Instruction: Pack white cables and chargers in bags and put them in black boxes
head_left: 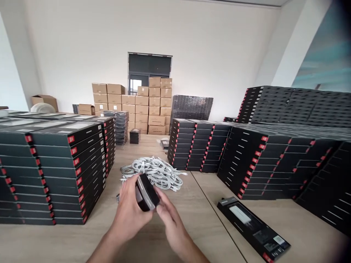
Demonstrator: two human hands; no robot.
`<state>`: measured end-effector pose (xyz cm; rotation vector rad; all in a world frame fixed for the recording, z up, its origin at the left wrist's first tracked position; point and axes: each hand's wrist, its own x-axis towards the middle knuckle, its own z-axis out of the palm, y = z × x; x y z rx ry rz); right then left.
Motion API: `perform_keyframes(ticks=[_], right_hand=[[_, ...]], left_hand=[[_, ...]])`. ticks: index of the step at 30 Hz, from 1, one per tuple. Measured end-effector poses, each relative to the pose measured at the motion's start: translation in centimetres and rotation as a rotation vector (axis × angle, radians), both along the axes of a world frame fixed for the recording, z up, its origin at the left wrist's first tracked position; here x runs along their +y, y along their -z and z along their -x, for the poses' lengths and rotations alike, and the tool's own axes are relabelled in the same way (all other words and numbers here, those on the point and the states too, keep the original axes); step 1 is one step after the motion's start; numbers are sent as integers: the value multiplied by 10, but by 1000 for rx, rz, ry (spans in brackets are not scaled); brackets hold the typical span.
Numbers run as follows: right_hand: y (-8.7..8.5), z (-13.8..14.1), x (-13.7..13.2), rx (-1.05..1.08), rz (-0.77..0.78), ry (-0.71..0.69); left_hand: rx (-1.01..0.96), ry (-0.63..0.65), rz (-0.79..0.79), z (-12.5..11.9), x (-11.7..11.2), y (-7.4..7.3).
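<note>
Both of my hands are on a small black box with a pale strip along its edge, held tilted above the table. My left hand wraps around its left side. The fingers and thumb of my right hand press on its right side and lower corner. What the box contains does not show. Just beyond the hands lies a pile of coiled white cables. A small dark object, partly hidden, sits beside my left hand. To the right, a long black printed box lies flat on the table.
Tall stacks of black boxes with red tabs stand at the left and right. A small dark stack is farther back on the wooden table. Brown cartons are piled by the wall. A seam crosses the tabletop.
</note>
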<state>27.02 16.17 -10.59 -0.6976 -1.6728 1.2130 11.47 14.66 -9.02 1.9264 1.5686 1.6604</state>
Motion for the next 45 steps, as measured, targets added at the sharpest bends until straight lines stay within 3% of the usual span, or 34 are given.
perform_keyframes(ticks=[3, 7, 12, 16, 25, 32, 39, 45], right_hand=[[-3, -6, 2, 66, 67, -1], [-10, -12, 3, 4, 63, -80], [-21, -17, 1, -38, 113, -116], [-16, -13, 1, -57, 111, -118], [5, -5, 9, 4, 88, 174], [-6, -12, 7, -13, 109, -29], [-10, -11, 5, -26, 140, -73], [-1, -12, 11, -49, 41, 187]], left_hand=[[346, 64, 13, -1, -8, 1], [502, 170, 57, -7, -15, -3], [530, 241, 87, -5, -18, -7], [570, 251, 89, -2, -17, -3], [545, 254, 105, -8, -20, -5], [508, 160, 106, -3, -16, 0], [590, 298, 104, -2, -19, -1], [568, 326, 101, -7, -23, -11]])
